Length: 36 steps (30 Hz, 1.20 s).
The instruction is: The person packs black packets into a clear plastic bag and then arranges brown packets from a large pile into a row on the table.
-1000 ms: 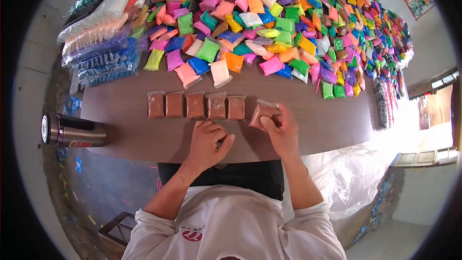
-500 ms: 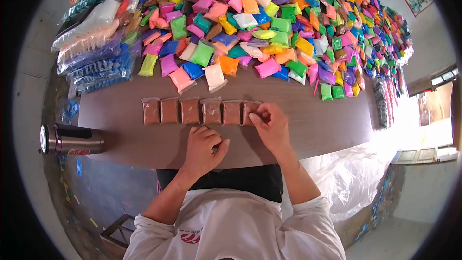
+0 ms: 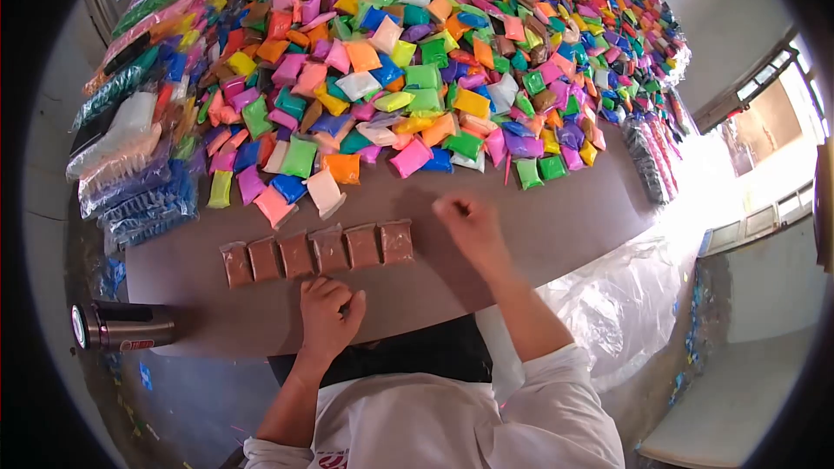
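Several brown packets (image 3: 330, 248) lie side by side in a row on the table (image 3: 556, 234). My left hand (image 3: 328, 313) rests with loosely curled fingers just below the middle of the row, near the third and fourth packets; whether it grips anything is hidden. My right hand (image 3: 469, 227) hovers to the right of the row, apart from the last brown packet (image 3: 397, 241). Its fingers are bent and blurred, and nothing clear shows between them. A pale peach packet (image 3: 325, 193) lies above the row at the pile's lower edge.
A large heap of coloured packets (image 3: 423, 78) covers the back of the table. Stacked bagged bundles (image 3: 135, 165) stand at the left, and more bundles (image 3: 647, 156) at the right. A steel flask (image 3: 130, 326) lies at the left front edge.
My right hand has let go of the last brown packet and moved away from it, up and to the right. The view has turned, and my left hand remains beside the row.
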Available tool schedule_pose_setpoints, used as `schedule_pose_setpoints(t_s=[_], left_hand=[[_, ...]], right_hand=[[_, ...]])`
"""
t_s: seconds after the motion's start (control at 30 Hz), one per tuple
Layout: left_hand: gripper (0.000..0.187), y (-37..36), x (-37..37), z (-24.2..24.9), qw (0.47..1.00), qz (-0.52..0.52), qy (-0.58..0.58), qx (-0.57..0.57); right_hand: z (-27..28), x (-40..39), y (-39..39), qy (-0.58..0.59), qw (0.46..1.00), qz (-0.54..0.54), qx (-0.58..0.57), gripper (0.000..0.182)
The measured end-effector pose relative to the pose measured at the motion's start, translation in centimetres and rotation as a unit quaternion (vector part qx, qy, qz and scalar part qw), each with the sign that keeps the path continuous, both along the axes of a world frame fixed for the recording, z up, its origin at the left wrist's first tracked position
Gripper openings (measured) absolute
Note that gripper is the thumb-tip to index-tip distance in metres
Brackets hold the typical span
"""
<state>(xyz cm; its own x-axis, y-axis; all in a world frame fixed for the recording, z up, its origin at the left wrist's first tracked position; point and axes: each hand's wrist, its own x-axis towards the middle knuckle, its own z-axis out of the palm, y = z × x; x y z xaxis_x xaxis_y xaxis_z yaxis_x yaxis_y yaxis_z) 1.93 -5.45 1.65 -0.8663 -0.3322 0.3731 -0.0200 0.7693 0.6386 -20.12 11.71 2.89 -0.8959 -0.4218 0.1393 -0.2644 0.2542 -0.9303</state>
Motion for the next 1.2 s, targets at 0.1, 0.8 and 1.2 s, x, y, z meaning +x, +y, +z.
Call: schedule_pose_setpoints(t_s=[0.1,0.8,1.2], left_hand=[[0.017,0.1,-0.1,0.5,1.0,0.001,-0.008,-0.006],[0.021,0.4,-0.6,0.6,0.999,0.031,-0.031,-0.006],[0.017,0.4,-0.7,0.6,0.999,0.015,-0.026,-0.02]], right_hand=[[2.1,-6.2,0.7,0.072,0.993,-0.086,0.029,0.02],[5.6,-33.5,-5.4,0.331,0.893,-0.208,0.224,0.021],[5.5,-17.4,1.2,-0.259,0.89,0.087,-0.365,0.026]])
